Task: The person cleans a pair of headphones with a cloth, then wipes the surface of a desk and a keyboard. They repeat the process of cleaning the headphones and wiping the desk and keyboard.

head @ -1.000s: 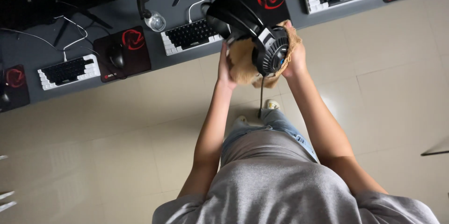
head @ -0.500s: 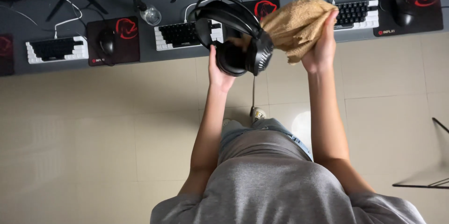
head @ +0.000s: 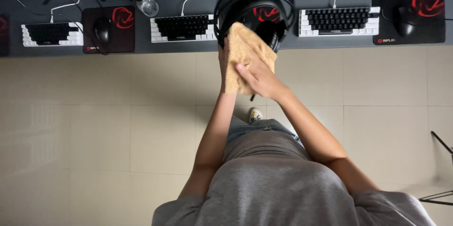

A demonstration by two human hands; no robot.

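Observation:
A black over-ear headset (head: 257,6) is held up in front of me, above the desk edge. My left hand (head: 222,61) grips it from below and is mostly hidden behind a tan cloth (head: 245,54). My right hand (head: 258,77) presses that cloth flat against the near side of the headset, fingers spread over the fabric. A thin black cable hangs down from the headset between my forearms.
A dark desk (head: 118,49) runs along the top with three black-and-white keyboards (head: 183,28), black mice on red-and-black mouse pads (head: 109,28) and a small clear glass (head: 148,5). Beige tiled floor lies below. A black metal frame (head: 441,141) juts in at right.
My right hand brought the cloth from the upper right down onto the headset. The headset now faces me more squarely, and the view has shifted right along the desk.

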